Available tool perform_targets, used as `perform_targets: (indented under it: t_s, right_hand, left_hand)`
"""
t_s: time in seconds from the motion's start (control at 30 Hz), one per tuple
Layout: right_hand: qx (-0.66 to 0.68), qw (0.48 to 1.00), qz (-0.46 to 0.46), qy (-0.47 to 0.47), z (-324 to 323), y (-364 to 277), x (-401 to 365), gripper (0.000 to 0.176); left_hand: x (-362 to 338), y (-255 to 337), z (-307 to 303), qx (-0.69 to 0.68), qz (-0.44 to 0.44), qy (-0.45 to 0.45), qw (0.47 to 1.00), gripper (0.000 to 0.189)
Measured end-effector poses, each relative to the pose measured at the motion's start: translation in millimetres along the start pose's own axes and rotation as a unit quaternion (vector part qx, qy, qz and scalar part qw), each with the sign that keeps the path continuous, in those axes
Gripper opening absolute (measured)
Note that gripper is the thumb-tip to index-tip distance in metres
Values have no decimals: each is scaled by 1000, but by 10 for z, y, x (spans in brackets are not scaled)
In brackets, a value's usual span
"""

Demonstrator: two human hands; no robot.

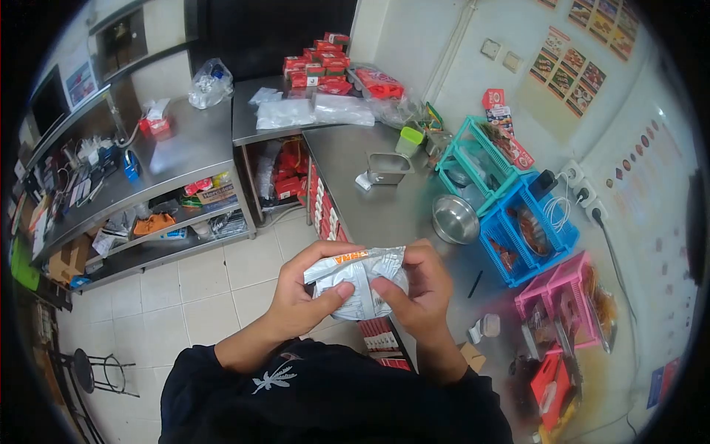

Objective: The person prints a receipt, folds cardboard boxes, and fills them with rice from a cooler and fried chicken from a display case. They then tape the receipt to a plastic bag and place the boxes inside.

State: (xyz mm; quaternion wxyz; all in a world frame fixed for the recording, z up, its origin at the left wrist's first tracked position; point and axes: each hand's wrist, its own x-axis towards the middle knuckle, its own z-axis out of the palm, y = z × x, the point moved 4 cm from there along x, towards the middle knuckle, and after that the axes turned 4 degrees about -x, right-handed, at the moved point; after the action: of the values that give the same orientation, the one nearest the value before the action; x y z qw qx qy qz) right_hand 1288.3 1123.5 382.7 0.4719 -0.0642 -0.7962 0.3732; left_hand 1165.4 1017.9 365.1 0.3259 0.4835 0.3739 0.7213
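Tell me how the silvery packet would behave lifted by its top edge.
The silvery packet would probably flex, since its wrapper is creased. Its bulging middle may sag below the flat edge. Its shiny film could slip.

From here I can't read the small print on the silvery packet (357, 285); my thumbs cover part of it. Wall posters (569, 70) too blurred to read. Stool (92, 370) legs fade into dark rim. Lower body cut off at bottom edge.

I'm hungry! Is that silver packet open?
The silver packet looks shut: no tear shows between the left hand and right hand, but fingers hide its ends.
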Motion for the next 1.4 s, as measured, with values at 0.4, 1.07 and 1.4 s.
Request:
perform_targets:
  t_s: [0.4, 1.07, 1.4]
  right_hand:
    - [-8, 999, -44, -21, 283, -47, 263, 16]
    - [-22, 997, -56, 52, -242, 72, 96, 28]
    - [-23, 996, -63, 59, -487, 111, 34, 32]
  left_hand:
    - [345, 333, -358, 203, 115, 25, 972, 8]
    - [565, 218, 170, 231, 154, 51, 959, 10]
    - [638, 277, 393, 260, 161, -15, 952, 10]
